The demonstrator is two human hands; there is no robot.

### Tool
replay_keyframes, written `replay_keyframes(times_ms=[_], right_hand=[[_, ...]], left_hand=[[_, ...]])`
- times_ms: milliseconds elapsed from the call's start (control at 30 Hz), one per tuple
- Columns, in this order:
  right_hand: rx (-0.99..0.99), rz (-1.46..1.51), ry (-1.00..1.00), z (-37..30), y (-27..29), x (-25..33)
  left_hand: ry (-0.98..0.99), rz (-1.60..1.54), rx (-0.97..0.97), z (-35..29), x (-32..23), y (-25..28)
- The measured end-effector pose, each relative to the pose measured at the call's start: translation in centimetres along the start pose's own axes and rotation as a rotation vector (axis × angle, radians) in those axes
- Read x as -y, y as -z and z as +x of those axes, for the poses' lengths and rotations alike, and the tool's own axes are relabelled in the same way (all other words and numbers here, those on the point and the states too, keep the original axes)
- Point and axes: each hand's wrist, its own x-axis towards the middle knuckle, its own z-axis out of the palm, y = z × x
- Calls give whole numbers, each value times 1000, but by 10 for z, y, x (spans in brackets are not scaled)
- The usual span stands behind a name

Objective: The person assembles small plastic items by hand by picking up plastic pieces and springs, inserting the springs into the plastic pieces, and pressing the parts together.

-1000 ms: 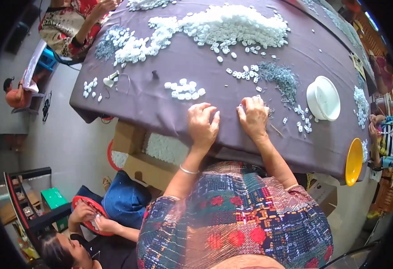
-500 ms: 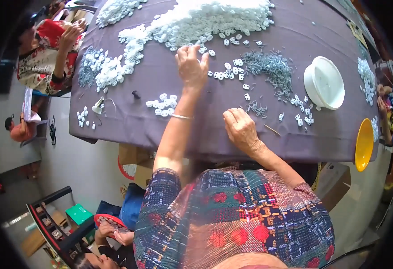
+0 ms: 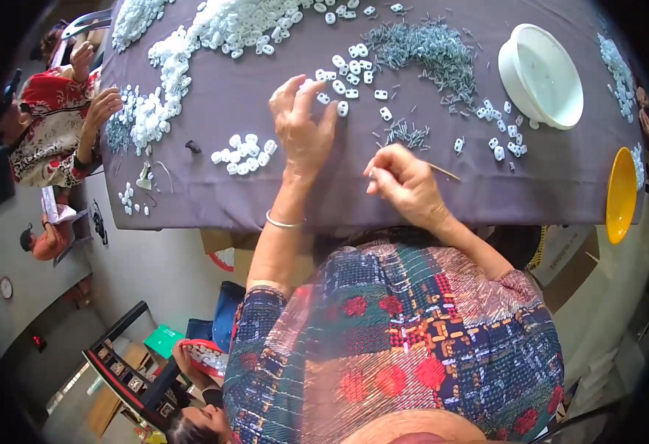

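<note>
My left hand (image 3: pixel 302 126) reaches over the dark tablecloth with fingers curved and thumb apart. A white spot shows at its fingertips; whether it is a held piece or one lying behind them I cannot tell. Just beyond and beside it lies a cluster of small white oval two-holed pieces (image 3: pixel 354 66). Close to the table's near edge, my right hand (image 3: pixel 407 185) is closed, thumb against fingers, with a tiny pale bit at the tips. A thin wooden stick (image 3: pixel 443 172) lies beside that hand. Small grey pins (image 3: pixel 407 135) are scattered beyond it.
Heaped white pieces (image 3: pixel 243 26) cover the far left, with more grey pins (image 3: pixel 428 55) right of them. A white bowl (image 3: pixel 515 78) stands at right; a yellow dish (image 3: pixel 620 196) sits at the right edge. Joined white pieces (image 3: pixel 243 154) lie left. Another person's hand (image 3: pixel 105 107) is at the left edge.
My left hand has drawn back from the big heap towards the small cluster, its thumb wider apart. My right hand has turned and moved nearer the wooden stick. The whole view has shifted.
</note>
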Motion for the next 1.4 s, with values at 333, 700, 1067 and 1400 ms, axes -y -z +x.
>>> replay_keyframes(times_ms=[333,700,1067,1400], right_hand=[[9,621,-263,-6,25,-1],[16,755,-252,-10,29,2],[73,731,-273,5,17,-6],[23,649,-155,-8,32,10]], left_hand=[[107,28,-4,-57,-36,16],[92,-76,66,-45,-51,3],[109,-124,-70,-56,-45,-7],[84,-167,6,-51,-37,0]])
